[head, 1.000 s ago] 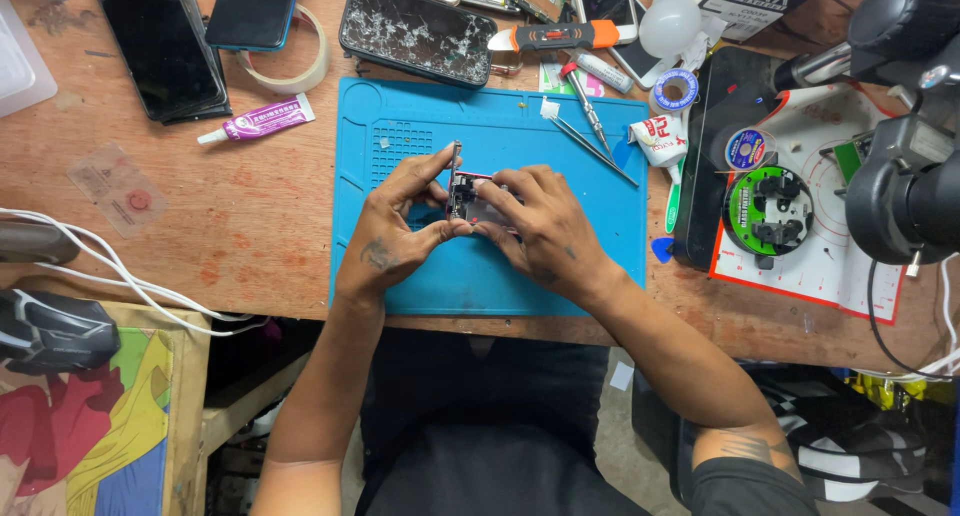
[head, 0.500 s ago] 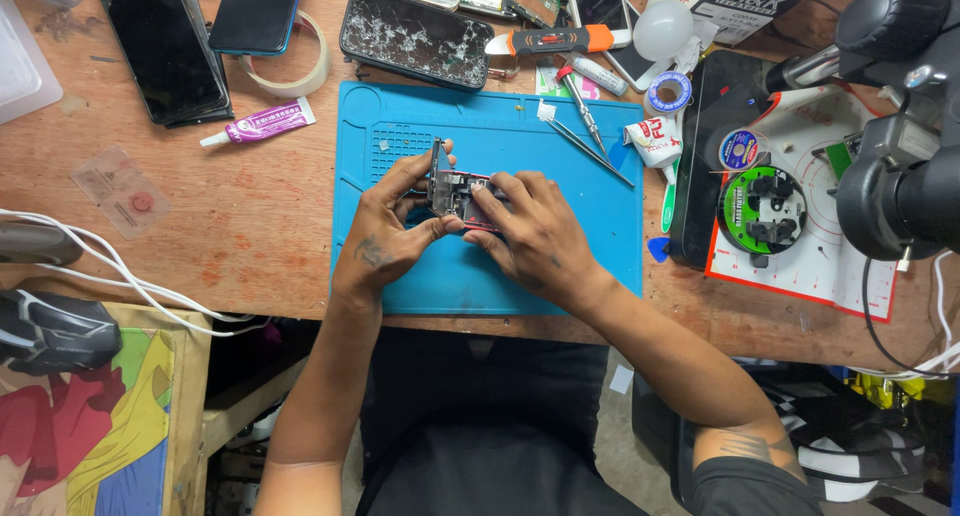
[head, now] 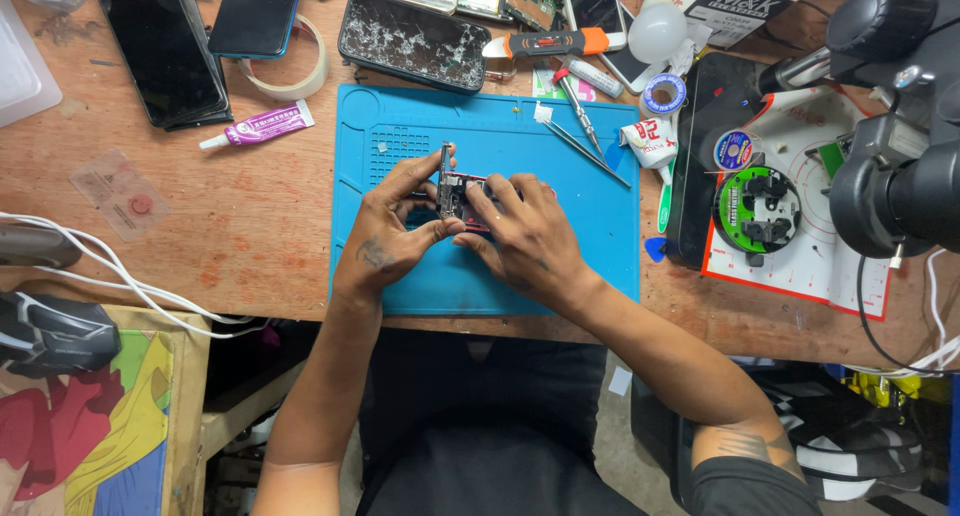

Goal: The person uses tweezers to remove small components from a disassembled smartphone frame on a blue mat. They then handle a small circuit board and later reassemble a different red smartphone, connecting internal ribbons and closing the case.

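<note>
Both hands hold an opened phone (head: pixel 462 194) on edge over the blue work mat (head: pixel 590 246), with its inner circuit parts showing. My left hand (head: pixel 385 236) grips its left end, thumb and fingers pinching the frame. Most of the phone's right part is covered by my right hand (head: pixel 525 238), which wraps over it from the right. Tweezers (head: pixel 585 154) lie on the mat's upper right, apart from both hands.
Beyond the mat lie a cracked phone (head: pixel 418 42), two dark phones (head: pixel 165 51), a tape roll (head: pixel 292 74), a purple glue tube (head: pixel 262 128) and an orange-handled tool (head: pixel 555 44). A microscope (head: pixel 900 156) and round green holder (head: pixel 757 209) stand right. White cables (head: pixel 120 276) cross the left.
The phone has been turned up from lying flatter between the hands to standing on edge. Both hands shifted slightly left on the mat and re-gripped it.
</note>
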